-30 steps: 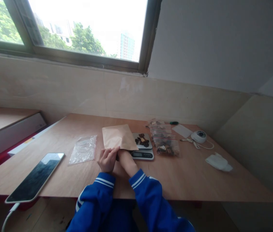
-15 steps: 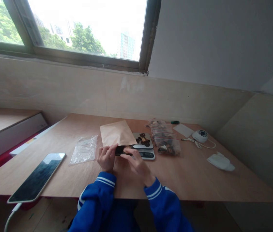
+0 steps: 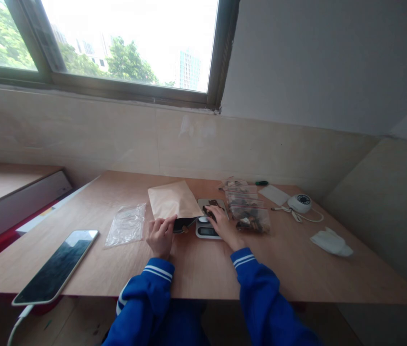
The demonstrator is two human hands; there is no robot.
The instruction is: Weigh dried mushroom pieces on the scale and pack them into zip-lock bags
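My left hand (image 3: 160, 236) is closed on a dark, elongated pouch-like thing (image 3: 184, 223), glossy black with a pale strip towards its right end. Its exact kind is unclear. A small brown bit shows at its lower edge. On a small kitchen scale (image 3: 208, 235) lie dark brown dried pieces (image 3: 213, 203). Over them reaches my right hand (image 3: 221, 222), its fingertips at the pieces and thumb apart from the fingers. Whether it grips one is hard to see. A tan paper bag (image 3: 174, 198) lies just behind my left hand, its right corner beside the scale.
Clear zip bags (image 3: 248, 214) of dried pieces lie right of the scale. A clear plastic bag (image 3: 126, 225) and a charging phone (image 3: 57, 266) lie left. To the right are a white dome camera (image 3: 299, 203), a crumpled white cloth or tissue (image 3: 331, 241) and a green-handled tool (image 3: 261, 183).
My right hand has left the black thing and moved right and up to the pieces on the scale. My left hand keeps its hold, almost unmoved.
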